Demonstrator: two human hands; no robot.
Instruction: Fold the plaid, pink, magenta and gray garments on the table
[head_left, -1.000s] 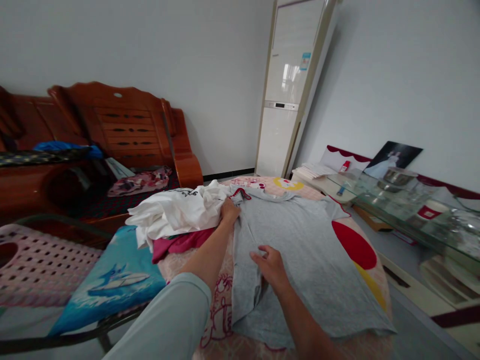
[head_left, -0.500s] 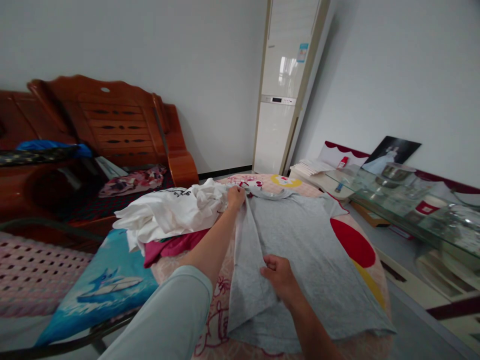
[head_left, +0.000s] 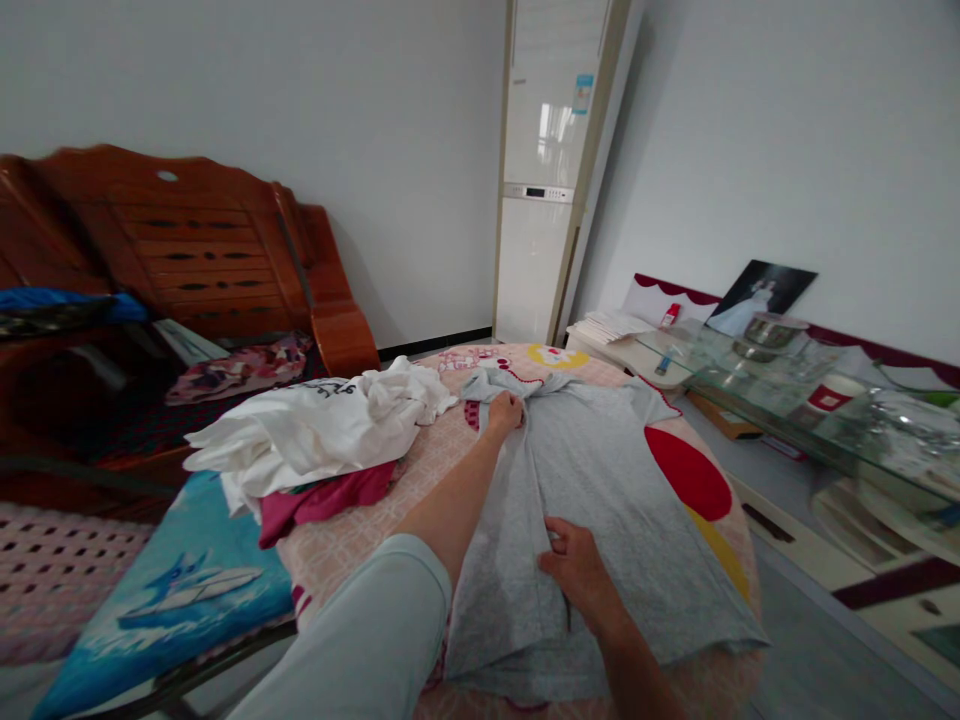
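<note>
A grey T-shirt (head_left: pixel 607 480) lies spread on a round table with a pink patterned tablecloth (head_left: pixel 360 540). Its left side is folded over toward the middle, with the sleeve showing near the collar. My left hand (head_left: pixel 505 412) is closed on the shirt near the shoulder, by the neckline. Lower down, my right hand (head_left: pixel 577 565) pinches the folded layer at about the middle of the shirt. To the left of my left arm sits a heap of white clothes (head_left: pixel 322 425), with a dark pink garment (head_left: pixel 330 500) under it.
A wooden bench (head_left: pixel 202 260) stands at the back left, and a blue cushion (head_left: pixel 187 580) lies beside the table. On the right is a glass-topped cabinet (head_left: pixel 795 400) bearing bowls and a photo (head_left: pixel 761 297). A tall air conditioner (head_left: pixel 536 240) fills the corner.
My left hand has moved right, drawing the shirt's shoulder edge inward over the neckline. My right hand has shifted slightly right and down, still pinching the fabric. The view has turned a little.
</note>
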